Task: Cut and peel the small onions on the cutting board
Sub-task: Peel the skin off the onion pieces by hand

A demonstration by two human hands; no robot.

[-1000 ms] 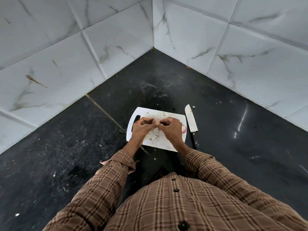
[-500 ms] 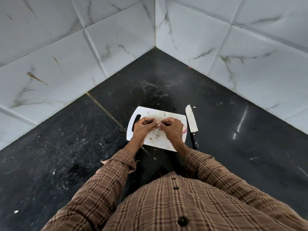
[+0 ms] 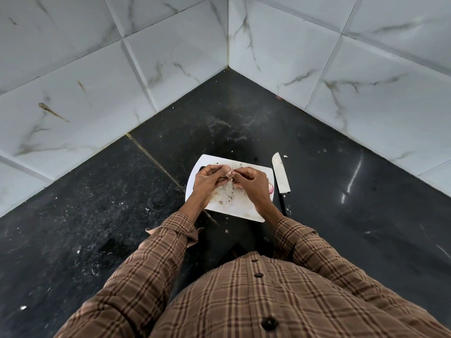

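Over on the left it's just white marble-look wall tiles (image 3: 73,98) meeting a black speckled surface (image 3: 97,215), with bits of pale debris scattered across the dark stone. Moving in toward the middle, there's a white cutting board (image 3: 234,208) lying flat on that surface, dusted with little scraps of peel (image 3: 225,195). The left hand (image 3: 207,182) is up over the board with its fingers curled around a small onion (image 3: 229,174), gripping it from the left side. Right against it, the right hand (image 3: 251,182) has its fingertips pinched onto the same onion from the other side, so both hands are closed on it and it sits between them above the far half of the board, not resting on it as far as I can tell. Peeking out from behind the right hand, near the board's right edge, is a pinkish onion piece (image 3: 271,187) lying on the board. Just beside the board on the right, a knife (image 3: 281,175) lies flat on the surface, blade pointing away from the person, nobody touching it. Brown plaid sleeves (image 3: 156,259) fill the bottom.
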